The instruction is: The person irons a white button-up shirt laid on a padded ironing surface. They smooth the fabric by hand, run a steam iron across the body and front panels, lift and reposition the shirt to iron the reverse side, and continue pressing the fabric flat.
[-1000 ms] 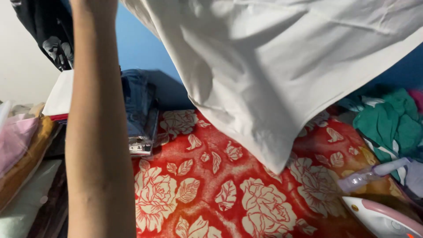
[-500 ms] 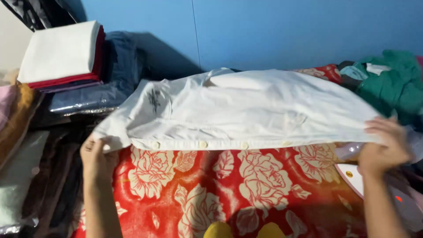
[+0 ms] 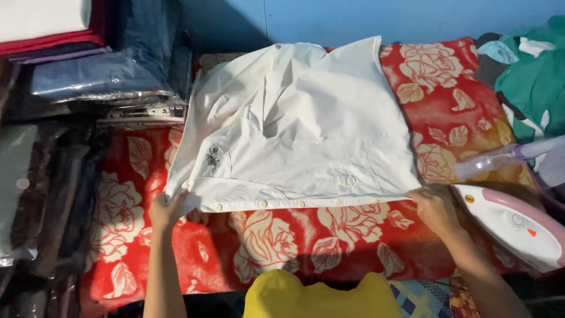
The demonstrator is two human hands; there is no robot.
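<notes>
A white shirt (image 3: 306,123) lies spread on a red blanket with cream roses (image 3: 329,241). Its buttoned front edge runs along the side nearest me. My left hand (image 3: 166,210) pinches the shirt's near left corner, just below a small dark emblem on the cloth. My right hand (image 3: 432,207) holds the near right corner of the same edge. Both hands press the cloth down onto the blanket.
A white and pink iron (image 3: 513,227) rests at the right, close to my right wrist, with a pale spray bottle (image 3: 506,156) behind it. Green clothes (image 3: 532,76) are heaped at the far right. Folded and bagged garments (image 3: 94,70) are stacked at the left. A blue wall is behind.
The shirt was held up in the air a second ago; it has come down and now lies flat on the blanket, with both hands at its near corners.
</notes>
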